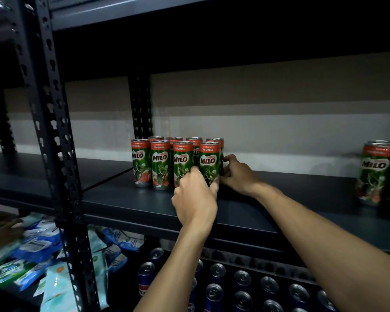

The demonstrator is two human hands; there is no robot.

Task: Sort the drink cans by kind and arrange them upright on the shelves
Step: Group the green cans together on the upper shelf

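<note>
Middle shelf [144, 199]: Milo block [160, 163] upright, two rows of four. My left hand [195, 199] and right hand [236, 174] both curl round the front-right Milo can [209, 163], seating it. Far-right Milo cluster [378, 172] stands well apart, unmerged. Blue cans [241, 287] upright below. Roughly midway, I judge.

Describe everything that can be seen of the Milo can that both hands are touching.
The Milo can is slim and looks like metal, green with a red top band reading ORIGINAL, the MILO logo and a player figure. It stands upright on the dark shelf, at the right end of the front row. The left hand grips its lower front and hides the base. The right hand curls its fingers against its right side.
</note>
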